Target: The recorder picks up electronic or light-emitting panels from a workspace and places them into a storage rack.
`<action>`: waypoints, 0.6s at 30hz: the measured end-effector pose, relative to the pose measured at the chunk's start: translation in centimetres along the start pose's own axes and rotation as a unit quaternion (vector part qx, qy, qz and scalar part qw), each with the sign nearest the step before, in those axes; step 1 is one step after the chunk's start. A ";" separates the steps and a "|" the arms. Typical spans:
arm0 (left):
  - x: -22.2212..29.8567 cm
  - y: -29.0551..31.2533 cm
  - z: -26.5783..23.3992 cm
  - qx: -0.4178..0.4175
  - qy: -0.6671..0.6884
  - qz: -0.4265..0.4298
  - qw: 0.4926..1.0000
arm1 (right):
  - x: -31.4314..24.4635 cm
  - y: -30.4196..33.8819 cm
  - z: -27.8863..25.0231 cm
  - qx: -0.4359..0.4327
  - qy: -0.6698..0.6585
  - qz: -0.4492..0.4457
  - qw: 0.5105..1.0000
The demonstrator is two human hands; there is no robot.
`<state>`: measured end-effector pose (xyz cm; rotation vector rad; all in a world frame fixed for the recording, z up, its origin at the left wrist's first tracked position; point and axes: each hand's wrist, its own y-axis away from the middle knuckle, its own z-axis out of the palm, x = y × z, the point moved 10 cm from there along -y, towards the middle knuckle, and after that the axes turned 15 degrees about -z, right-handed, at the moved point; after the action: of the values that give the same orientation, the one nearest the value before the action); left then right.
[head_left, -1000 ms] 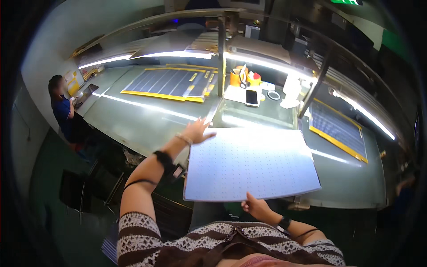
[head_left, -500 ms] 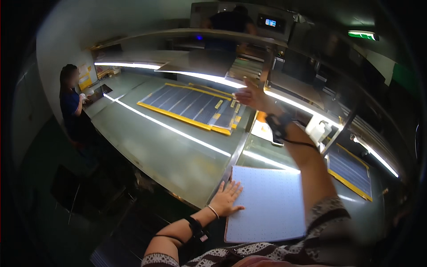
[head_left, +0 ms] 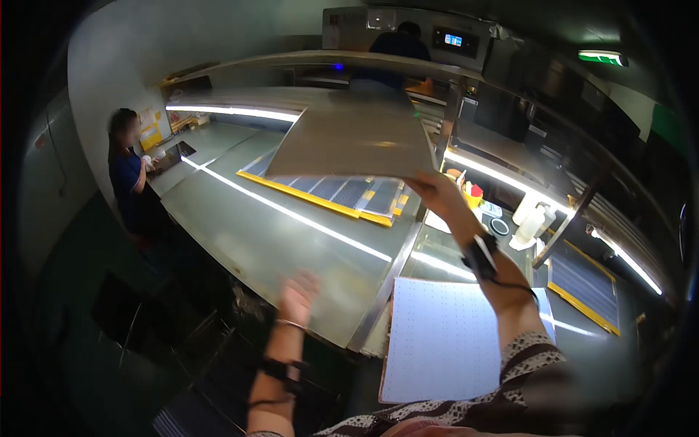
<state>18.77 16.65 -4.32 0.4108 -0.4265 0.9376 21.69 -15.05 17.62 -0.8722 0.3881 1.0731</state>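
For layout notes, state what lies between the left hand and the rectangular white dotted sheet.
Head view: grey-green tabletop and a silver metal strip separate left hand and sheet.

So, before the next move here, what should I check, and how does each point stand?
1. Right hand gripping the grey panel near its corner: ok.
2. Left hand free: ok, open and holding nothing.
3. Grey panel's far edge supported: cannot tell.
4. White dotted sheet fully in sight: not ok, the right forearm crosses it.
5. Yellow-edged panels fully in sight: not ok, the grey panel hides part.
6. Co-worker apart from the grey panel: ok, standing at far left.
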 end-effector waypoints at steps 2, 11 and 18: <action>5.2 1.0 3.9 -0.042 0.031 -0.051 0.997 | -6.2 6.1 -0.9 -0.023 0.019 0.009 1.000; 8.5 -0.4 7.7 0.072 -0.231 -0.076 0.967 | -12.0 12.5 13.7 -0.169 0.296 -0.056 0.938; 9.1 6.6 14.6 -0.102 0.016 0.112 0.988 | 4.6 24.7 22.4 -0.447 0.686 -0.402 0.409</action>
<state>15.44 18.81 13.71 0.1629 -0.5417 1.1039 -0.83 10.00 17.87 -2.5344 0.5827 -0.8274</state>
